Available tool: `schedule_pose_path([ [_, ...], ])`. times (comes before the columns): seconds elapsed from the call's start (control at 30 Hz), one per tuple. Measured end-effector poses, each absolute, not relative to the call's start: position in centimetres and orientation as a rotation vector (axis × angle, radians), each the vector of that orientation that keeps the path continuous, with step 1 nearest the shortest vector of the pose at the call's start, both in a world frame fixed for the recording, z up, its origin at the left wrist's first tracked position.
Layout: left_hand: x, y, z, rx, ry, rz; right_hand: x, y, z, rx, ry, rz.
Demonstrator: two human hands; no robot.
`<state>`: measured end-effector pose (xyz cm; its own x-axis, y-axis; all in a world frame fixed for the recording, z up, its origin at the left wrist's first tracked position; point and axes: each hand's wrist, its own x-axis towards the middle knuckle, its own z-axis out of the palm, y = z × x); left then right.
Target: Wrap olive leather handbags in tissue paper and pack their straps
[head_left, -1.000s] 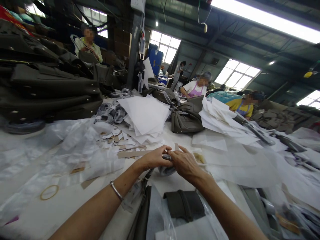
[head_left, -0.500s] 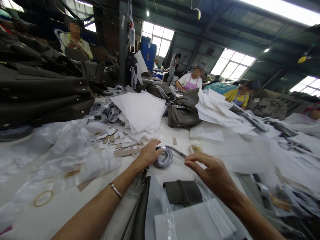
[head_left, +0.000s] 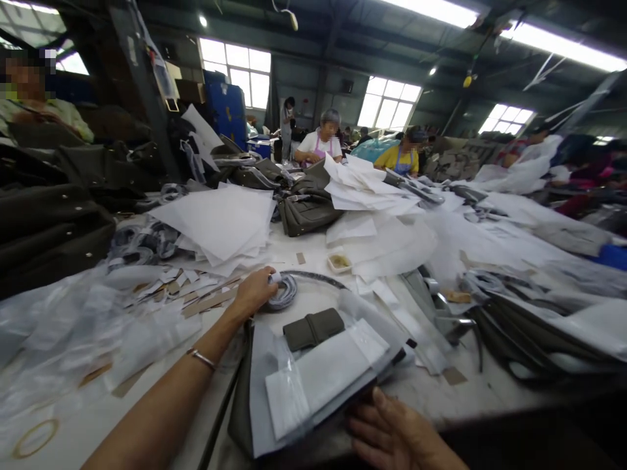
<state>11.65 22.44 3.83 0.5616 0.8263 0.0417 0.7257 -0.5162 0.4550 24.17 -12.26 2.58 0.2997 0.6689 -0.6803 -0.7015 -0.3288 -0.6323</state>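
My left hand [head_left: 255, 292] is closed on the left edge of a coiled strap [head_left: 285, 297] with a greyish wrapping. The strap's loose end [head_left: 318, 278] curves off to the right across the table. In front of the coil lies a dark olive bag [head_left: 241, 408], covered with grey and white sheets and clear film. A folded olive leather piece [head_left: 313, 328] rests on it, beside a flat white packet [head_left: 326, 375]. My right hand [head_left: 392, 431] is low by the bag's near right edge, its fingers extended and nothing held; whether it touches the bag I cannot tell.
White sheets [head_left: 215, 219] and cardboard scraps [head_left: 210, 301] lie behind and left of the coil. A small dish [head_left: 339, 262] stands beyond it. Dark bags [head_left: 49, 225] are piled at left, with another bag [head_left: 539, 343] at right. Several people work farther back.
My right hand has let go of the strap's loose end and dropped to the bag's near edge. My left hand stays on the coil. The view has swung to the right.
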Motion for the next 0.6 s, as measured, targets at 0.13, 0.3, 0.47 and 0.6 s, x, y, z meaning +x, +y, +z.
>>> schedule_pose_path([
  [0.13, 11.9, 22.0, 5.0, 2.475, 1.234, 0.445, 23.7, -11.2, 3.8, -1.084, 0.148, 1.436],
  [0.3, 11.7, 21.2, 5.2, 2.494, 1.252, 0.525, 23.5, -10.7, 3.5, -1.029, 0.172, 1.406],
  [0.47, 12.1, 20.1, 6.3, 2.492, 1.184, 0.701, 23.3, -9.3, 3.2, -1.063, 0.138, 1.369],
  [0.6, 12.3, 19.1, 7.8, 2.478, 1.031, 0.902, 23.1, -6.7, 3.6, -1.173, 0.048, 1.301],
])
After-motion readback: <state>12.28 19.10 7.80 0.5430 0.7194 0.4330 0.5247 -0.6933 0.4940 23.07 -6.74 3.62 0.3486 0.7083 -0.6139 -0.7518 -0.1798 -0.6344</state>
